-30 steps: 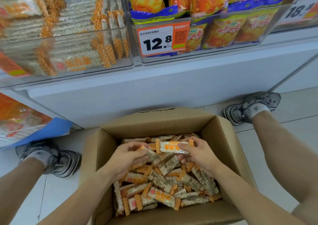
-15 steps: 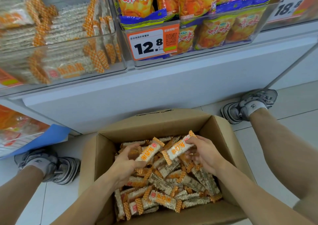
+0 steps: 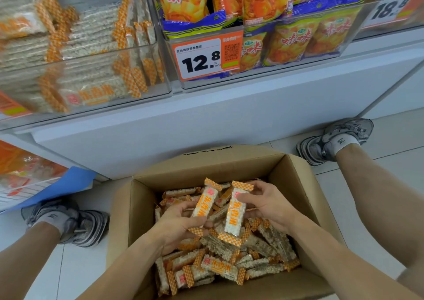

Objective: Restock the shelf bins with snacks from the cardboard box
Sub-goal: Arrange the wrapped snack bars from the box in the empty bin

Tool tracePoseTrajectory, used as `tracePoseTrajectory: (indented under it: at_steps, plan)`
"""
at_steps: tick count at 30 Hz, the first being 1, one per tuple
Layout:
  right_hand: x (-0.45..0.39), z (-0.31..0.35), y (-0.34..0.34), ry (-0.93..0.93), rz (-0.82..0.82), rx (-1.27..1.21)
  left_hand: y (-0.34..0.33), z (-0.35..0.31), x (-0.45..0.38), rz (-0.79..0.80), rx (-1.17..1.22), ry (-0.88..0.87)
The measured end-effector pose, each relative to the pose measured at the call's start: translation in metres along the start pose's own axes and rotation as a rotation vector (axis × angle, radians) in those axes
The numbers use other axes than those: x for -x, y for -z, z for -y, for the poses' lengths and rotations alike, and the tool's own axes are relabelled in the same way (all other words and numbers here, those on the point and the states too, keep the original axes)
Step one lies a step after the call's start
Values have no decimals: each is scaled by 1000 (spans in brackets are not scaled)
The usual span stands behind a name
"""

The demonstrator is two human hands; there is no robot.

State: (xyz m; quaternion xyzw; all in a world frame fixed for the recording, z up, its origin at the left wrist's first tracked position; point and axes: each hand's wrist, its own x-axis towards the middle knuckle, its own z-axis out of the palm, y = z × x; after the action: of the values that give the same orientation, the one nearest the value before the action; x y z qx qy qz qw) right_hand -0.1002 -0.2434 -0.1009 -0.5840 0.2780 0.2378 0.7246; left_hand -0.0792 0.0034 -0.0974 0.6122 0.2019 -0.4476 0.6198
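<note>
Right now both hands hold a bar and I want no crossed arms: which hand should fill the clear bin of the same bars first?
Left. The left hand with its bar sits below the clear bin up left; the right hand would likely cross over.

**Around the shelf**

A price tag (image 3: 206, 56) reading 12.8 hung on the front of a clear bin. Another tag (image 3: 394, 8), blurred, seemed to read 18. A blue sheet (image 3: 68, 184) lay at lower left. Grey sneakers (image 3: 75, 224) (image 3: 332, 139) rested on the pale tiled floor (image 3: 390, 185).
</note>
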Motion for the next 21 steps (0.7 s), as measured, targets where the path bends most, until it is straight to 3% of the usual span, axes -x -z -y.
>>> tracePoseTrajectory:
  at_steps: [6,12,15,17,21]
  plan:
    - [4,0,-2,70,70,18,-8,3,-2,42,-1,-5]
    - [5,1,-7,188,39,137,-20,-1,4,155,-59,-90]
    - [6,1,-11,200,44,133,-26,3,2,118,-84,-145]
    - [8,4,-10,159,109,119,-28,5,1,78,-42,-178]
    - [15,14,-7,131,291,438,-28,6,1,79,87,-199]
